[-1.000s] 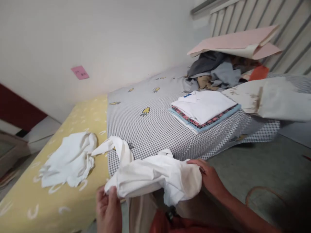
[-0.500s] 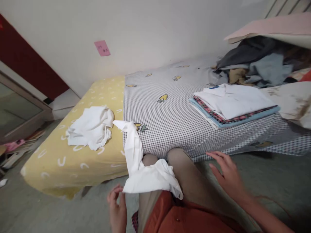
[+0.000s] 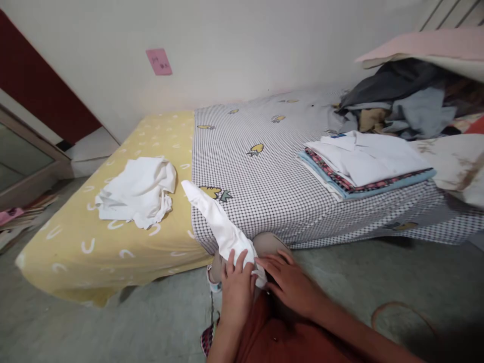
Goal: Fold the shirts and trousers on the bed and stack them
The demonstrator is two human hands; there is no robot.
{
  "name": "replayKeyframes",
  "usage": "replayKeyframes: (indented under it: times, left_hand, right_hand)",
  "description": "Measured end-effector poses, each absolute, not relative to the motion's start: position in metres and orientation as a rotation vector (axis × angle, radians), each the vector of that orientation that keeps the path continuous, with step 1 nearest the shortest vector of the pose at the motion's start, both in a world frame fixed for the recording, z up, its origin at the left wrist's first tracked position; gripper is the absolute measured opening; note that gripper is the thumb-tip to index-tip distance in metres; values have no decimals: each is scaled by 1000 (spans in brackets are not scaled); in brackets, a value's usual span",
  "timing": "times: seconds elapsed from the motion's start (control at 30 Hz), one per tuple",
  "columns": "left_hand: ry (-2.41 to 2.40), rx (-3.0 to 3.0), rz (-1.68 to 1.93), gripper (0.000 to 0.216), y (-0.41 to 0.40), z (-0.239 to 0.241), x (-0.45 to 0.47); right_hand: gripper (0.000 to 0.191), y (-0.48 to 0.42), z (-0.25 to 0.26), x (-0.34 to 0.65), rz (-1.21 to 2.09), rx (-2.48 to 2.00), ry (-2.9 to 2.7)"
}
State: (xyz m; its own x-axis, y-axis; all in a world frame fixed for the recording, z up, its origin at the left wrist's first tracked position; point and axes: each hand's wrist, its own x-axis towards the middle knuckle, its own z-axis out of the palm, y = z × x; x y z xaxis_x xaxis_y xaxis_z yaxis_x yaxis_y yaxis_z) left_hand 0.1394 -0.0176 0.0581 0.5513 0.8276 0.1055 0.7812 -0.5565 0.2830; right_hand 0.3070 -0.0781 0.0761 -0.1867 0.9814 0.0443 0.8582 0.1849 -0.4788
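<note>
A long, narrow piece of white cloth [image 3: 217,219] runs from the bed's edge down onto my lap, its thin tip resting on the checked sheet. Its kind of garment is not clear. My left hand [image 3: 238,275] lies over the lower end, fingers apart and pressed flat on the fabric. From the other side, my right hand [image 3: 289,277] touches the cloth's right edge with fingertips and thumb, its fingers spread. Part of the lower cloth is hidden under the hands.
A crumpled white garment [image 3: 138,191] lies on the yellow sheet [image 3: 68,257]. To the right, a folded white shirt [image 3: 372,156] tops a stack of folded clothes on the checked sheet [image 3: 245,191]. Behind it rises a heap of loose clothes [image 3: 401,96].
Both hands have come inward onto the white cloth; the right hand was apart from it before. The cloth, formerly bent across my lap, now lies in a straighter, narrower strip.
</note>
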Motion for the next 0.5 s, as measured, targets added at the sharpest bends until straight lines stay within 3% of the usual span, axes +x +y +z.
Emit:
replayKeyframes:
  times: [0.13, 0.27, 0.43, 0.5]
  left_hand:
    - [1385, 2540, 483, 18, -15, 58, 135]
    - [1345, 2206, 791, 34, -10, 67, 124]
    - [1623, 1742, 1277, 35, -15, 132, 70]
    - [1795, 1873, 1402, 28, -15, 166, 30]
  right_hand:
    - [77, -76, 80, 314, 477, -1775, -2078]
    - [77, -74, 75, 315, 443, -1826, -2059]
    - [69, -73, 77, 320, 473, -1889, -2040]
    - [68, -71, 78, 321, 516, -1887, -2043]
